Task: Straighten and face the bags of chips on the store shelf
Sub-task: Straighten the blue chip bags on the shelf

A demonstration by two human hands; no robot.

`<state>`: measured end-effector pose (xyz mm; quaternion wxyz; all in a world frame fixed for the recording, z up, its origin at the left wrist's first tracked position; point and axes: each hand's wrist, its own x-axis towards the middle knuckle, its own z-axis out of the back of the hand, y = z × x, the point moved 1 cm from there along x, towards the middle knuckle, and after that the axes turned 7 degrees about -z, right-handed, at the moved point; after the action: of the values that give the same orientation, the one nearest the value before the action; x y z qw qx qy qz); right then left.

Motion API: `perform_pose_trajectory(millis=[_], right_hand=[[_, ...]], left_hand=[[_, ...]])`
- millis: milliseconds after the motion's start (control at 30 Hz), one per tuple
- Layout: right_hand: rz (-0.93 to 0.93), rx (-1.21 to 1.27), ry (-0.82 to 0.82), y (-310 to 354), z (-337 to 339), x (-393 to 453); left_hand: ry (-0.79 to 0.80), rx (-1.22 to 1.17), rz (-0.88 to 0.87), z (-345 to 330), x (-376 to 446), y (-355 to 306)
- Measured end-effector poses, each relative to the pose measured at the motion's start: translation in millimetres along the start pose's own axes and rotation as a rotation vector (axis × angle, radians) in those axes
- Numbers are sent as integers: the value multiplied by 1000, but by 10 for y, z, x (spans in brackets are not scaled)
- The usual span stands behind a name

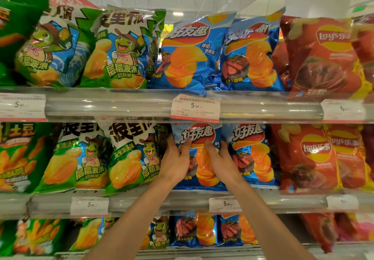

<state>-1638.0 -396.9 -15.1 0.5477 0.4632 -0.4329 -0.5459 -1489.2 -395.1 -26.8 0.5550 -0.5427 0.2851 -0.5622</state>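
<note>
A blue bag of ridged chips (pixel 199 138) stands upright on the middle shelf (pixel 182 199), facing front. My left hand (pixel 175 159) grips its left edge, thumb on the front and fingers tucked behind the side. My right hand (pixel 219 159) grips its right edge the same way, fingers slipping between it and the neighbouring blue bag (pixel 252 152). Both forearms reach up from below.
Green turtle-print bags (pixel 131 158) crowd the left of the held bag, red Lay's bags (pixel 307 158) the right. The upper shelf (pixel 121 105) carries the same brands, its two blue bags (pixel 188 55) leaning slightly. Price tags (pixel 195 108) hang on the rails. A lower shelf holds smaller bags (pixel 194 229).
</note>
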Motion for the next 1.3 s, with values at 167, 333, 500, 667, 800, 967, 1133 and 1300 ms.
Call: perform_pose_trajectory(millis=[167,333,500,667,800,967,1133,1300], right_hand=[[90,-26,-40,18,-38,-5],[83,-110,-119,63,-22,33],[221,-210,-119,57,143,-117],[630,-728,-556,-230,589,-166],[435,-963,-622,-473,669,-92],[433,-891,-427,-504,772,-11],[381,-984,-423,-613,867,-37],[353,-1018,-408,-617,827,-7]], left_hand=[[-62,40,-68,-6,-6,9],[-130,212,-80,-63,-30,-126],[-81,313,-344,-17,-218,-94],[39,498,-358,-40,-269,-28],[-20,593,-330,-104,-282,-47],[-114,647,-329,-158,-276,-10],[-150,743,-326,-232,-271,-2],[-133,814,-309,-242,-257,1]])
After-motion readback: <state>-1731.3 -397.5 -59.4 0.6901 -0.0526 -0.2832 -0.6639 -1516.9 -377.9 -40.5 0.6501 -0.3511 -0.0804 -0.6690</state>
